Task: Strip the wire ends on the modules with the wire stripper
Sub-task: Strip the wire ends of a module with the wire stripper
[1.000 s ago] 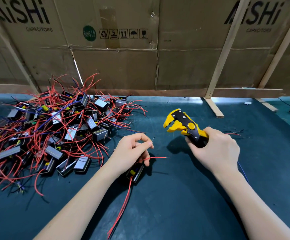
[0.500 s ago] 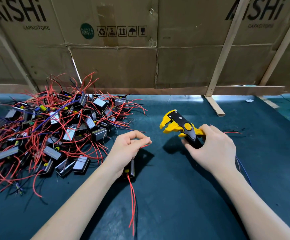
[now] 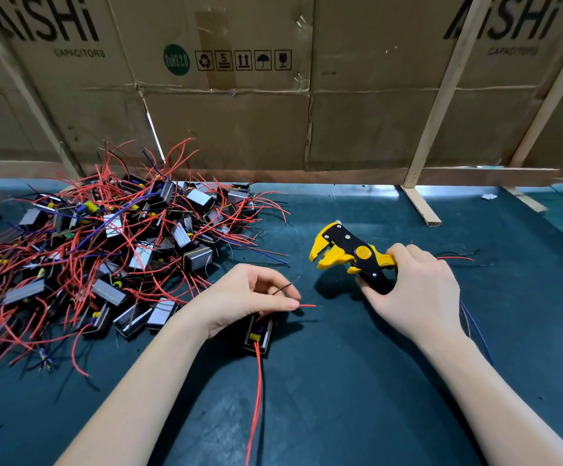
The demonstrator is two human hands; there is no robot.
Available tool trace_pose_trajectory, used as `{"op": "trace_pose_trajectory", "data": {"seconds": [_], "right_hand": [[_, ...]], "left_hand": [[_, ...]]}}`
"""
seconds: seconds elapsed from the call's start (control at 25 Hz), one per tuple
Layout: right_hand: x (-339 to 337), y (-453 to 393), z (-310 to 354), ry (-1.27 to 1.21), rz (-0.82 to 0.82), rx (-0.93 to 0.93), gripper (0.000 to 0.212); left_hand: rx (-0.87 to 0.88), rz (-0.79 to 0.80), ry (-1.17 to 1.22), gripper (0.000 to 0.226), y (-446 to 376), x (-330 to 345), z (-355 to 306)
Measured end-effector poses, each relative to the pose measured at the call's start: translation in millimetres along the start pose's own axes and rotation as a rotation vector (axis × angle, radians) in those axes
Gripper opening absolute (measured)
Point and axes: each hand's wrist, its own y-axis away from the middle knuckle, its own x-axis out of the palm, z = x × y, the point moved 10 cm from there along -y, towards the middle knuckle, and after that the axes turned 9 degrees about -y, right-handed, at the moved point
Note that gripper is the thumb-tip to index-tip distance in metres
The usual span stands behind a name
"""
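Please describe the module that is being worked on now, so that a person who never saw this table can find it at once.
On the dark green table, look right of the big pile of modules tangled in red wires. One module hangs alone just below the left hand, which pinches its short red wire end. Unlike the piled ones, it is apart, with a long red wire trailing toward the viewer.

Place: small electronics assembly workshop.
Bench: dark green mat point(image 3: 340, 415).
Far side: flattened capacitor cartons point(image 3: 226, 122) on wooden battens point(image 3: 441, 105).
Left: heap of wired modules point(image 3: 105, 250).
Tool: yellow wire stripper point(image 3: 350, 257).
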Motion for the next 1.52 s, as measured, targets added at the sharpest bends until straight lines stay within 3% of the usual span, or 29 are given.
{"op": "trace_pose_trajectory", "data": {"seconds": [0.12,0.36,0.56,1.04,1.52], "right_hand": [[-0.1,1.0,4.2,0.032,-0.015,-0.038,0.044],[-0.2,1.8,8.4,0.083,-0.052,-0.088,0.043],[5.7,4.5,10.7,0.119,-0.042,-0.106,0.045],[3.7,4.3,15.3,0.116,-0.055,-0.115,0.045],[-0.9,4.7,22.6,0.063,-0.088,-0.135,0.042]], "left_hand": [[0.003,-0.027,-0.085,0.003,1.3,-2.9,0.5],[0.01,-0.205,-0.153,0.007,-0.2,-13.0,-4.2],[0.017,-0.287,-0.077,0.008,-0.6,-16.0,-4.5],[0.122,-0.256,0.003,0.007,-3.8,-3.4,-14.2],[0.091,-0.293,0.052,0.01,-4.2,-6.7,-9.9]]}}
